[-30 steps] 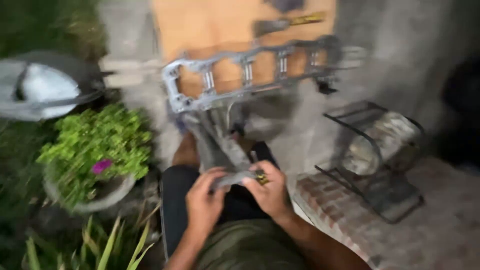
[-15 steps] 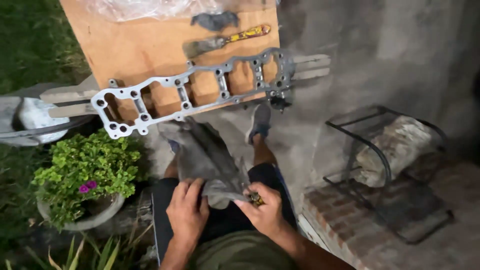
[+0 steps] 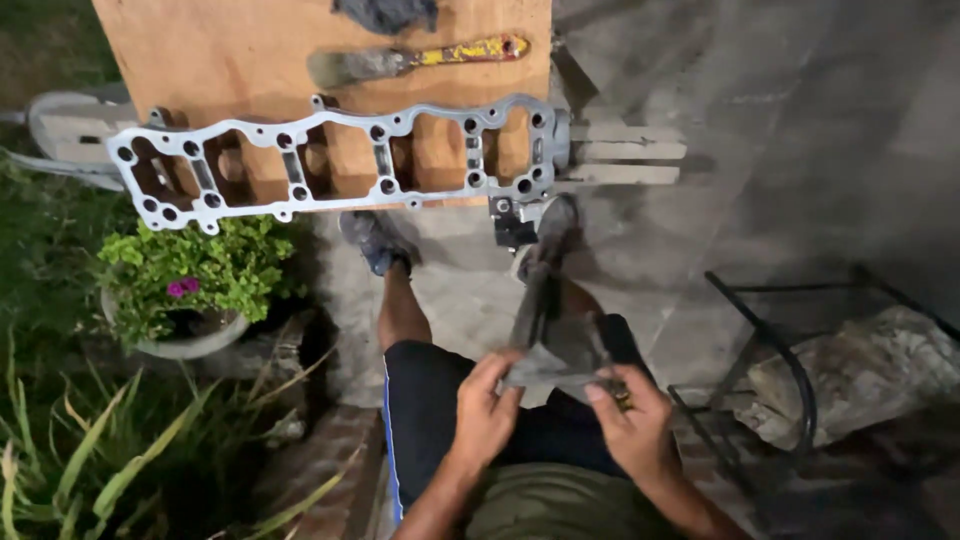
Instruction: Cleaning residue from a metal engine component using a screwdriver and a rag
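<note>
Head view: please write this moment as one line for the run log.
left hand: grips grey cloth | right hand: grips same cloth | grey metal frame with holes: on wooden board

Only 1 view is being given, from a camera being worn on the head. The scene is being looked at steeply downward and forward, over the lap. The hands (image 3: 560, 410) are being seen close at the lower edge, while the wooden board (image 3: 300, 70) is being framed farther off at the top.
</note>
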